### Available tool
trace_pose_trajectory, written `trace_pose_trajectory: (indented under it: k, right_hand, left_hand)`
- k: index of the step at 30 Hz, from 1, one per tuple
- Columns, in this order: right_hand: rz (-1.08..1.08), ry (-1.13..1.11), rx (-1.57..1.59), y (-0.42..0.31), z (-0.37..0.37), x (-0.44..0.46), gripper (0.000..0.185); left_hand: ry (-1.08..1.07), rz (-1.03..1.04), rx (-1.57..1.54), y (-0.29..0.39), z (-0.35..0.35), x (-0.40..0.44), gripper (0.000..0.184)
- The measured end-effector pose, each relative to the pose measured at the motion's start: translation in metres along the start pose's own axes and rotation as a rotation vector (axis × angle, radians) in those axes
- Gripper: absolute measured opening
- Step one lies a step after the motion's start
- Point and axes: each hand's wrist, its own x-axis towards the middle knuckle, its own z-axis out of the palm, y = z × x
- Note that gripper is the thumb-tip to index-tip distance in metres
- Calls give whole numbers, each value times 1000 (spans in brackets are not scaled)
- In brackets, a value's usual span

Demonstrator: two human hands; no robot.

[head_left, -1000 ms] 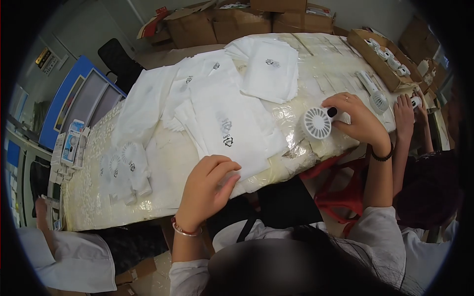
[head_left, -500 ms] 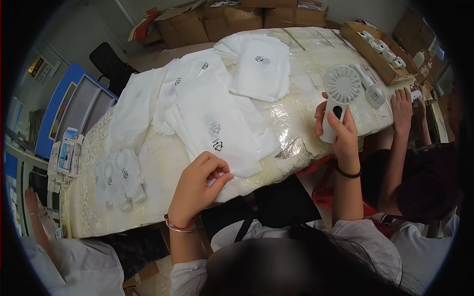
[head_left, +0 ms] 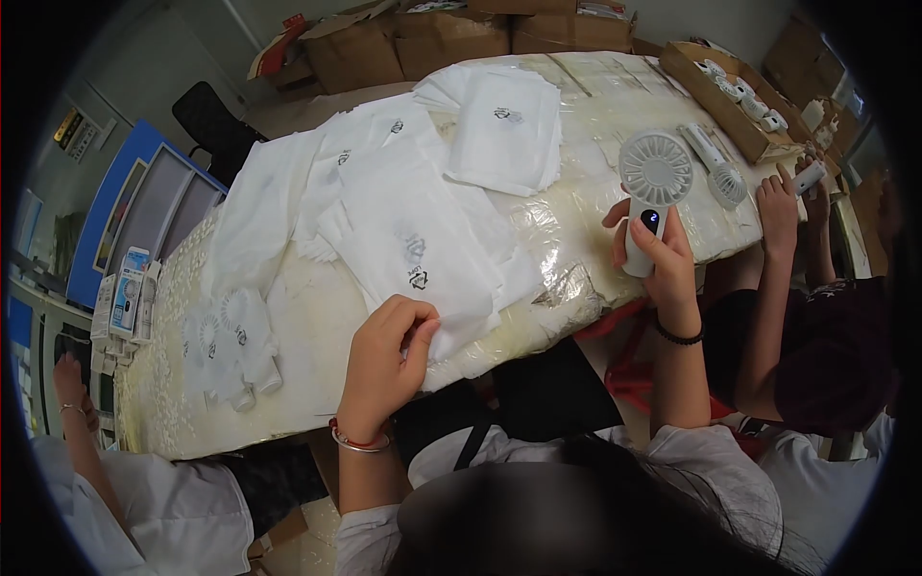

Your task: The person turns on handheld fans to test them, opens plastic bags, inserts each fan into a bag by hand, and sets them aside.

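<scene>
Upright in my right hand is a white handheld fan; a lit digit shows on its dark display. My left hand pinches the near edge of the top white plastic bag, which has a printed mark. More white bags are stacked behind it and to its right. Bagged fans lie on the table at the left. Another white fan lies to the right of the one that I hold.
An open carton of fans stands at the table's back right. Boxed fans stand at the left edge. A co-worker's hands hold a white item at the right; another person's arm is at the left.
My right hand has raised the fan upright and turned its front into view, and its display has lit up. My left hand has closed on the bag's edge.
</scene>
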Motion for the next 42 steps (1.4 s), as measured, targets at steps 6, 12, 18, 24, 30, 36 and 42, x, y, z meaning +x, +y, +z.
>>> trace_pose_trajectory:
  k: [6,12,18,24,30,36,42]
  right_hand:
    - [-50,6,-154,2,7,-3,40]
    - [-154,199,-76,7,10,-14,40]
    - [328,-510,511,-7,14,-62,85]
    - [786,-869,780,2,43,-76,98]
    - [850,-886,760,21,46,-82,83]
    - [851,-716,643,23,51,-86,73]
    - [734,-432,846,10,81,-107,70]
  left_hand:
    - [92,55,-63,0,1,-2,4]
    - [292,119,-4,2,-4,-11,4]
    - [326,101,-47,18,0,-17,8]
    - [108,271,31,20,16,-17,10]
    - [19,168,-121,27,16,-31,12]
    - [43,255,-203,22,13,-41,13]
    - [174,448,122,30,33,-48,17]
